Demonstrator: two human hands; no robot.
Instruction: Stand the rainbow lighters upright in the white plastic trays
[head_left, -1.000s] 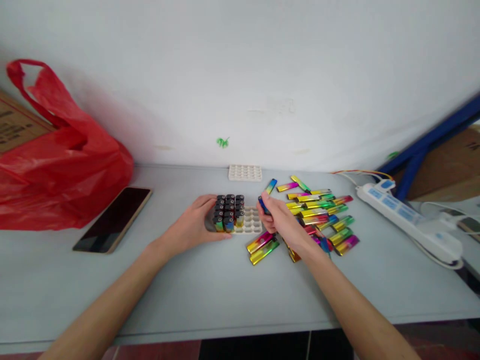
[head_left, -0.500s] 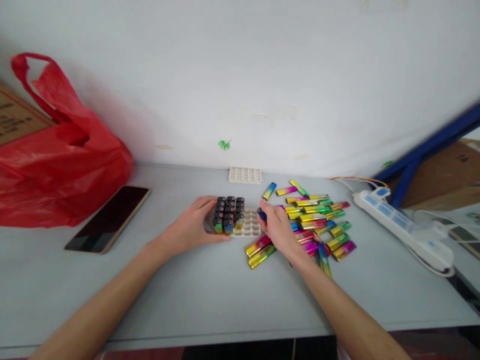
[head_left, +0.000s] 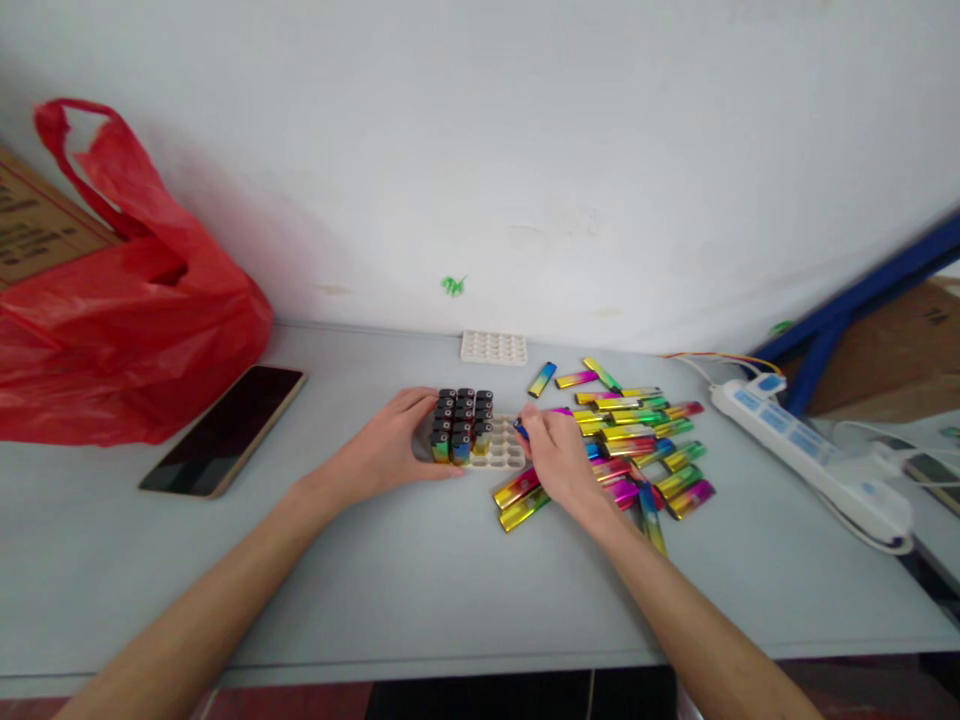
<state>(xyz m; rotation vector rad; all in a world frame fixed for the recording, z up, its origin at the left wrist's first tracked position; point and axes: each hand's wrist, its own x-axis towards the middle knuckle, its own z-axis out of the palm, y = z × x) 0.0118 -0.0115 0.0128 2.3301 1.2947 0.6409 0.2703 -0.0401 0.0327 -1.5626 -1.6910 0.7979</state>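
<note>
Several lighters with black tops (head_left: 463, 415) stand upright in rows in the left part of a white tray (head_left: 504, 458) with round pockets. My left hand (head_left: 390, 440) curves around the left side of these lighters, thumb along the tray's front edge and fingers behind. My right hand (head_left: 553, 450) pinches a blue lighter (head_left: 521, 429) at the tray's right side; most of that lighter is hidden by the fingers. Loose shiny lighters (head_left: 626, 435) in yellow, green, pink and blue lie in a heap to the right, partly under my right hand.
A second white tray (head_left: 493, 348) lies by the wall. On the left are a phone (head_left: 223, 432), a red plastic bag (head_left: 135, 330) and a cardboard box (head_left: 45, 220). A white power strip (head_left: 814, 455) with cables lies at the right, near a blue metal frame (head_left: 862, 300).
The whole view has shifted slightly. Both hands keep nearly the same places, and the blue lighter in my right hand looks a little more covered by the fingers.
</note>
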